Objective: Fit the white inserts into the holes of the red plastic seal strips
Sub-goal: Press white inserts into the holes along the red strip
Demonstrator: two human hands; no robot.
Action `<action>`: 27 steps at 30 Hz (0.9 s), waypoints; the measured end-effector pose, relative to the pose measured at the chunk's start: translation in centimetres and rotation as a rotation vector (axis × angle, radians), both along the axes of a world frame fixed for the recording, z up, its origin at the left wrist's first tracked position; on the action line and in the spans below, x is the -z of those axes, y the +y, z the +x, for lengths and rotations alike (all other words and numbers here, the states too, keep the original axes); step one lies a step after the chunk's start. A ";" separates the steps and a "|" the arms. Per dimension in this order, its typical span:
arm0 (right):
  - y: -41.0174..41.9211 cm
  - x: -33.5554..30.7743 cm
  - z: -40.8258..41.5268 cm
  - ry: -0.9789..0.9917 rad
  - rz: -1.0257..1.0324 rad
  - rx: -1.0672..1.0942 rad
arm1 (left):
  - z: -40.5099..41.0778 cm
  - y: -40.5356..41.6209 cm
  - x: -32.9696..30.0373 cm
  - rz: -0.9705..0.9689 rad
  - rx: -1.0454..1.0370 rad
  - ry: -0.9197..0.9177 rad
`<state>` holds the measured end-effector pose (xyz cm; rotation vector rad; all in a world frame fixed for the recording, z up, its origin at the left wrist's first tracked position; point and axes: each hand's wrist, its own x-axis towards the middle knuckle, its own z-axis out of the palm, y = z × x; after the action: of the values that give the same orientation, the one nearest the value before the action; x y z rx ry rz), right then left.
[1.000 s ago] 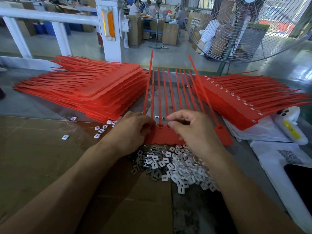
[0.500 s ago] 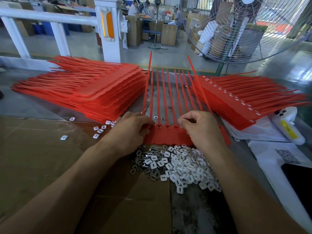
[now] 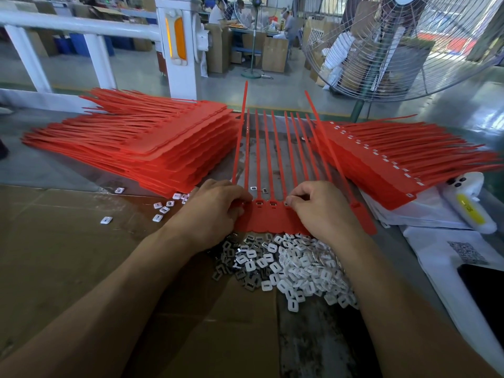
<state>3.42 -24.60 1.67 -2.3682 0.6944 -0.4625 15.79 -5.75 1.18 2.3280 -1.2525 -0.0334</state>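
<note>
Red seal strip sheet [image 3: 268, 221] lies mid-table, tails pointing to far edge. Left hand [image 3: 211, 214] grips sheet's left end; right hand [image 3: 317, 211] pinches at hole row – fingertips curled. White inserts [image 3: 300, 264] piled at sheet's near edge – touching it. Red stacks [image 3: 152, 148] sit left and right.

A large wire-caged fan [image 3: 403, 45] is seen beyond the table [image 3: 49, 165]. Flattened cardboard [image 3: 68, 263] is spread over the table's near side. A white railing [image 3: 81, 25] is set behind, and seated people [image 3: 226, 12] are glimpsed far back.
</note>
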 end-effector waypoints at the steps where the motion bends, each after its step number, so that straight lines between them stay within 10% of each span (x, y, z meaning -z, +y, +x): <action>1: 0.1 0.0 0.0 -0.002 -0.007 0.005 | 0.0 0.0 0.0 0.001 -0.001 0.002; 27: 0.7 -0.5 -0.6 0.013 -0.071 -0.029 | 0.0 0.2 0.0 0.011 -0.003 0.016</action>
<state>2.81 -23.93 2.14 -2.4462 0.6583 -0.4671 15.80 -5.56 1.13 2.3346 -1.2445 -0.0576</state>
